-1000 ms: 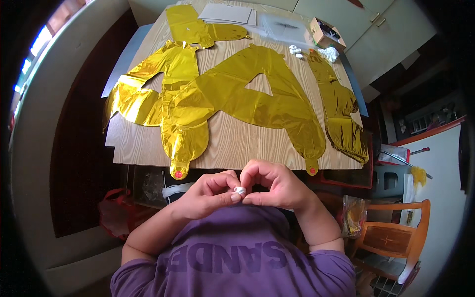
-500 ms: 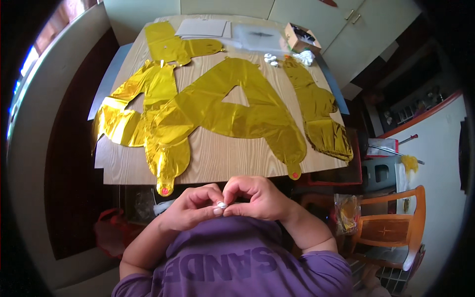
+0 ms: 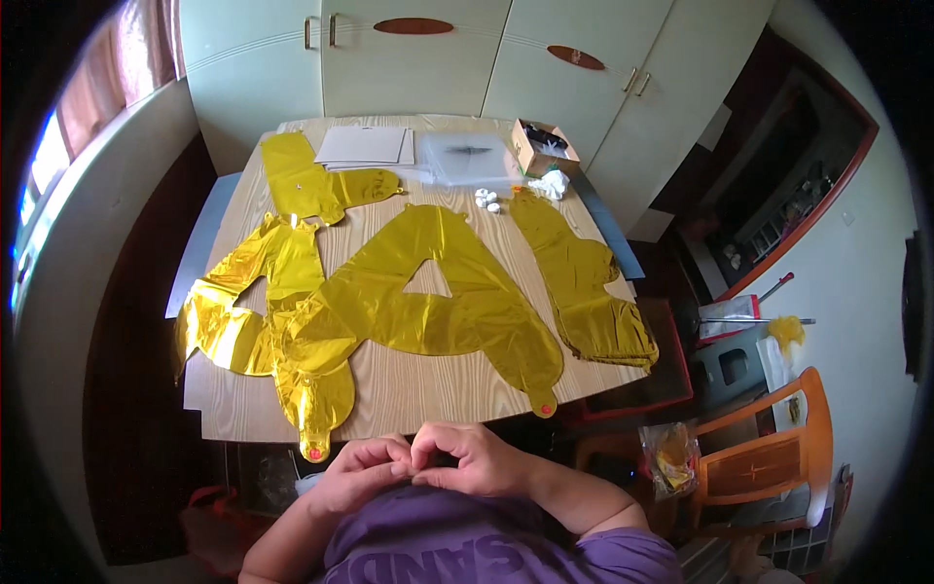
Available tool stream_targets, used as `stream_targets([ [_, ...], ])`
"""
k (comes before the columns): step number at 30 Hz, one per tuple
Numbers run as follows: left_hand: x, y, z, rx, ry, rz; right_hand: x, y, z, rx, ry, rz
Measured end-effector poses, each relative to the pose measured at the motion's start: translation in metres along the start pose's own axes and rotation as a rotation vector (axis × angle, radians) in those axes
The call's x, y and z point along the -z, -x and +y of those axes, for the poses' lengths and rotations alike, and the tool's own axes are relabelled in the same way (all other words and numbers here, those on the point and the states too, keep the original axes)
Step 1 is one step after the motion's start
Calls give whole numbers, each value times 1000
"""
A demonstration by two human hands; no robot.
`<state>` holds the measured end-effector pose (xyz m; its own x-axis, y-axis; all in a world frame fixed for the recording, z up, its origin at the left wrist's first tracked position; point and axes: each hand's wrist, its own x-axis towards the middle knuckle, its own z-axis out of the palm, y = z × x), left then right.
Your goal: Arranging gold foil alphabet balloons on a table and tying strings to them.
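In front of my chest, just off the table's near edge, my left hand (image 3: 370, 472) and my right hand (image 3: 472, 459) meet with fingers and thumbs pinched together at the tips. Whatever lies between them is hidden by the fingers. Beyond my hands, a flat gold foil balloon shaped like a letter A (image 3: 428, 324) lies on the wooden table (image 3: 409, 399). One of its legs ends close to my left hand, at a tab with a red dot. A crumpled gold foil balloon (image 3: 229, 316) overlaps it on the left.
Another flat gold balloon (image 3: 292, 175) lies far left, and a folded one (image 3: 574, 282) at the right. Toward the back are grey-white boards (image 3: 360, 146), a clear plastic sheet (image 3: 462, 156), a small box (image 3: 545, 151), several white rolls (image 3: 486, 200) and a wooden chair (image 3: 754, 457).
My view has tilted up, so the table sits lower and more of the cabinets shows. A small white thing seen between my fingertips earlier is now hidden. The balloons have not moved on the table.
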<state>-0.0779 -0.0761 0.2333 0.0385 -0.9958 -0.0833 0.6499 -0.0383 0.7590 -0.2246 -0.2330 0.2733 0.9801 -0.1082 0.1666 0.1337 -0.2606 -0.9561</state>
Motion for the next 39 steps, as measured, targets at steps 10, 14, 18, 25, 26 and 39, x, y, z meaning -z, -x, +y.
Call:
stream_targets([
  [10, 4, -1, -12, -58, 51, 103, -6, 0, 9, 194, 264, 129],
  [14, -2, -5, -13, -62, 218, 135, 8, -7, 5, 92, 194, 117],
  [18, -12, -6, 8, -154, 15, 230, 67, -24, 21, -142, 19, 236],
  [25, 9, 3, 24, -333, -630, 259, 257, -89, 99, -337, 221, 594],
  [26, 10, 2, 26, -334, -679, 264, 271, -102, 113, -358, 266, 594],
  [39, 17, 0, 39, -365, -830, 305, 326, -216, 186, -397, 1017, 531],
])
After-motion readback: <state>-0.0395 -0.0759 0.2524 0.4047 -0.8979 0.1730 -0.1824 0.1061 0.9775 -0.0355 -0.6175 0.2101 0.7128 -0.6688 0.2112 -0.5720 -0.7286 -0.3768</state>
